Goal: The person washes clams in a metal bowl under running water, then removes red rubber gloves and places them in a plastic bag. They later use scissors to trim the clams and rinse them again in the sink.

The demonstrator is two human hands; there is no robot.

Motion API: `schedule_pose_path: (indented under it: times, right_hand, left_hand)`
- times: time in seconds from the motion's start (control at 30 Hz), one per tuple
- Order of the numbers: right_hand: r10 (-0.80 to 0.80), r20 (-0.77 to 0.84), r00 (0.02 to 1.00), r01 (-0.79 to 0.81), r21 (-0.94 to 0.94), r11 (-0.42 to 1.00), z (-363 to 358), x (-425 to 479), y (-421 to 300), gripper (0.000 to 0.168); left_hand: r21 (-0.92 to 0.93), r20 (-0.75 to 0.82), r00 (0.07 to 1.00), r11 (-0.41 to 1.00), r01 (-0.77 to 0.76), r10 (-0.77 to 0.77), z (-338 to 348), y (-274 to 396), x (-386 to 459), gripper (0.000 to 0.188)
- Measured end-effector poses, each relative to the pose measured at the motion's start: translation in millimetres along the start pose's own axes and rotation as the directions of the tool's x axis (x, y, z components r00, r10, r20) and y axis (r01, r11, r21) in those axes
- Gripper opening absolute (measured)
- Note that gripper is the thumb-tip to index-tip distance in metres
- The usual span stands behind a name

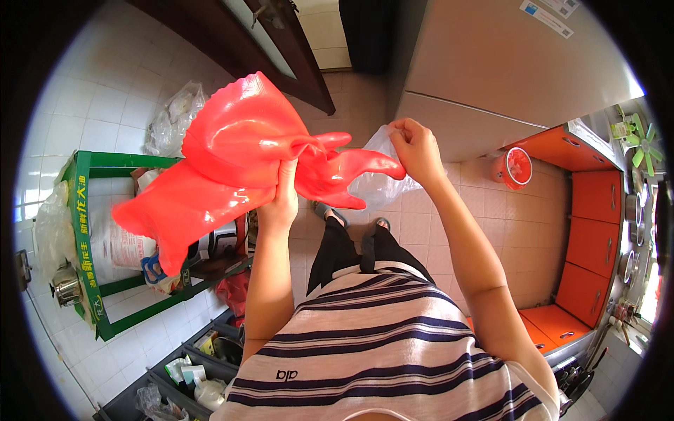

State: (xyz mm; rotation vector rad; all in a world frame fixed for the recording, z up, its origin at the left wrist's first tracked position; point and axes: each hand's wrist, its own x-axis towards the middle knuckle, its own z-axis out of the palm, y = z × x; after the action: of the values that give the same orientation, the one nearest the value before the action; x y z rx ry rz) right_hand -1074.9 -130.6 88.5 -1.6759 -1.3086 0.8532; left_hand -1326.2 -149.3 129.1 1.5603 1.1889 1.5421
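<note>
A pair of glossy red rubber gloves (237,142) is bunched in my left hand (284,194), whose thumb presses over their middle. The wide cuffs spread to the left, and the glove fingers point right. My right hand (418,150) pinches the top of a clear plastic bag (376,184) between thumb and fingertips. The bag hangs below that hand, partly behind the glove fingers. One red fingertip reaches my right hand; whether it is gripped too, I cannot tell.
At left stands a green metal rack (84,237) with bags and an appliance. A grey refrigerator (474,68) is at upper right, near a red-rimmed waste bin (518,168) on the tiled floor. Orange cabinets (595,237) line the right side. A dark-framed door (300,63) stands ajar ahead.
</note>
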Motion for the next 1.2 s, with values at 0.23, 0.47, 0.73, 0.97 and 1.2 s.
schedule_pose_path:
  times: [0.23, 0.47, 0.73, 0.97, 1.2]
  right_hand:
    - [0.155, 0.131, 0.979, -0.185, 0.254, 0.949, -10.3, 4.6, 18.1, 0.025]
    - [0.251, -0.115, 0.961, -0.21, 0.286, 0.935, 32.0, 19.4, 31.8, 0.031]
    - [0.12, 0.062, 0.991, -0.132, 0.261, 0.956, 41.2, 3.2, 26.0, 0.033]
    - [-0.228, 0.484, 0.845, 0.143, 0.207, 0.968, -6.7, -22.5, 13.8, 0.066]
    - [-0.242, 0.549, 0.8, 0.343, -0.089, 0.935, -3.1, -19.4, -15.2, 0.087]
  left_hand:
    - [0.342, -0.124, 0.992, 0.938, 0.055, -0.013, 15.0, 7.0, 5.5, 0.032]
    - [0.142, 0.211, 0.971, 0.979, -0.147, 0.115, 51.1, 27.3, 13.5, 0.03]
    - [-0.007, 0.32, 0.947, 0.999, 0.035, -0.031, 50.9, 30.1, -6.3, 0.028]
    - [-0.131, 0.203, 0.938, 0.941, 0.311, -0.281, 29.3, -41.8, -44.4, 0.025]
    - [-0.356, 0.177, 0.882, 0.807, 0.471, -0.437, 69.1, -12.1, -34.2, 0.034]
